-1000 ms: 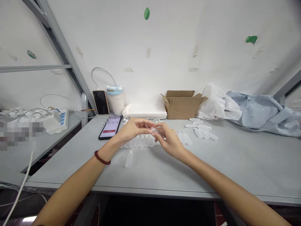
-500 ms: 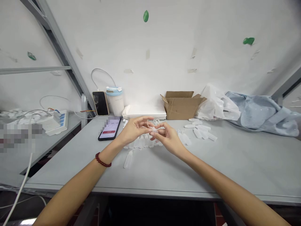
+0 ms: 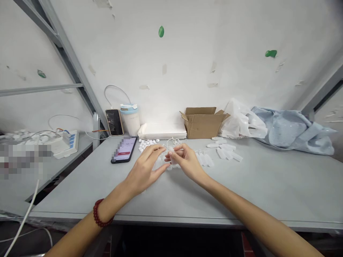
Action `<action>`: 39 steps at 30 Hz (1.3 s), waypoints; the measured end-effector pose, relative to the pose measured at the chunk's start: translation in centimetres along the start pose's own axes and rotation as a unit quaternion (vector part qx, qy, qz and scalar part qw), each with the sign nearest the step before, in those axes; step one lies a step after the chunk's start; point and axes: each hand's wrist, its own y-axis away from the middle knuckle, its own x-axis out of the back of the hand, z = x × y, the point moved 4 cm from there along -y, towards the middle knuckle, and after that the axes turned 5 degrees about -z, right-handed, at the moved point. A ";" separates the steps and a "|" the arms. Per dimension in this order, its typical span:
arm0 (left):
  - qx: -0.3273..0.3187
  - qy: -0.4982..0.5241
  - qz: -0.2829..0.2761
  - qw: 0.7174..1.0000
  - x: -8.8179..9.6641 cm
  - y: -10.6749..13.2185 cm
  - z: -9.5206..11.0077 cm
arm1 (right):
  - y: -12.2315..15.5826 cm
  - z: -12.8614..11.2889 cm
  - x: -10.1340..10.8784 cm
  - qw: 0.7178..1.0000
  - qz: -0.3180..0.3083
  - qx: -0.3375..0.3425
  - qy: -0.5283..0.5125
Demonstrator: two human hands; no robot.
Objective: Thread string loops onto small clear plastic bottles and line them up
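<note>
My right hand (image 3: 185, 161) pinches a small translucent white plastic sleeve (image 3: 173, 159) between thumb and fingers, above the middle of the table. My left hand (image 3: 144, 167) is just to its left, thumb and fingers apart, with nothing visible between them. More translucent sleeves with thin white cords (image 3: 205, 159) lie right of my right hand, and others are partly covered by my hands. Behind my fingers are looped white cords (image 3: 174, 141) and a heap of small white pieces (image 3: 148, 144).
A phone with a lit screen (image 3: 124, 150) lies left of my hands. Behind stand another phone (image 3: 114, 122), a blue-lidded cup (image 3: 130, 121), a white stack (image 3: 162, 131), an open cardboard box (image 3: 203, 126) and a white plastic bag (image 3: 242, 121). Loose sleeves (image 3: 227, 151) and blue cloth (image 3: 292, 130) are at right.
My left hand has let go of the small piece both hands held, and has moved left and nearer to me, its fingers spreading. The sleeve stays in my right hand. The camera view has shifted slightly.
</note>
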 end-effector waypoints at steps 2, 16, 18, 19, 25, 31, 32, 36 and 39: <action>-0.032 -0.025 -0.004 0.999 -0.5 0.6 0.7 | 0.3 0.1 -0.4 1.000 -0.007 0.006 0.007; 0.010 0.032 -0.111 0.993 0.6 3.1 -0.1 | 0.9 0.3 -1.8 0.984 -0.141 -0.005 0.106; 0.027 0.055 -0.169 0.984 1.2 4.0 -0.7 | 1.1 0.3 -2.1 0.971 -0.196 -0.006 0.133; 0.035 0.066 -0.197 0.978 1.5 4.4 -0.9 | 1.1 0.2 -2.1 0.965 -0.215 -0.007 0.148; 0.077 0.099 -0.287 0.950 1.6 5.8 -2.0 | 0.6 0.2 -1.3 0.965 -0.186 -0.006 0.187; 0.076 0.106 -0.272 0.953 1.1 5.8 -2.8 | -0.1 -0.5 0.2 0.974 -0.113 -0.004 0.195; 0.072 0.108 -0.271 0.954 1.0 5.7 -2.9 | -0.2 -0.7 0.3 0.975 -0.108 -0.003 0.197; 0.064 0.109 -0.283 0.951 0.8 5.8 -3.2 | -0.2 -1.2 0.6 0.977 -0.088 0.005 0.193; 0.072 0.099 -0.288 0.950 0.8 6.0 -3.4 | -0.1 -1.3 0.7 0.979 -0.076 0.005 0.190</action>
